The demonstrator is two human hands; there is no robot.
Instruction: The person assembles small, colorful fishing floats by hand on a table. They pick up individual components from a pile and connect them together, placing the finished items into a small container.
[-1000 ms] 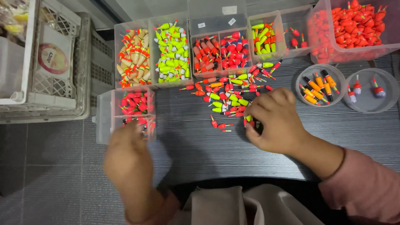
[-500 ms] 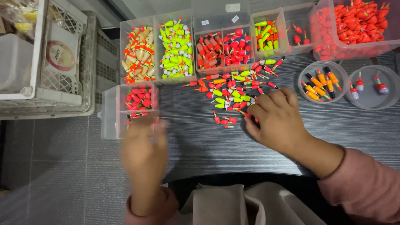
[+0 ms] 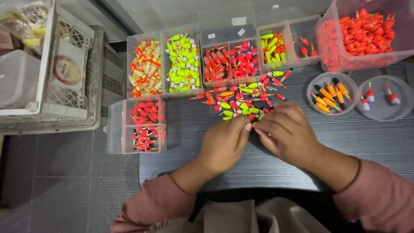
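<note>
1. The counter (image 3: 353,142) is dark with fine lengthwise grooves; its left edge runs just right of a small clear box (image 3: 137,125), and its near edge sits just above the person's lap.
2. Left of and below the counter lies a floor (image 3: 51,181) of grey tiles. A white crate (image 3: 64,69) stands there at upper left, well apart from the hands.
3. A row of clear bins (image 3: 215,51) lines the far side of the counter, holding floats sorted by colour: orange and tan, neon yellow, red, and yellow-green.
4. A large tub (image 3: 366,39) of red floats fills the far right corner. In front of it stand two round dishes (image 3: 362,95), one with orange floats and one with a few red-tipped ones.
5. The loose floats (image 3: 243,97) lie in a pile in the middle of the counter, just in front of the bins and touching the fingertips of both hands.
6. The left hand (image 3: 224,142) and right hand (image 3: 286,131) meet at the pile's near edge, fingertips together. Each grip is narrow, pinched on something small; what it is cannot be told.
7. Bare counter lies open to the right of the right hand, below the dishes, and in a narrow band in front of both wrists. To the left, the small box overhangs the counter edge.
</note>
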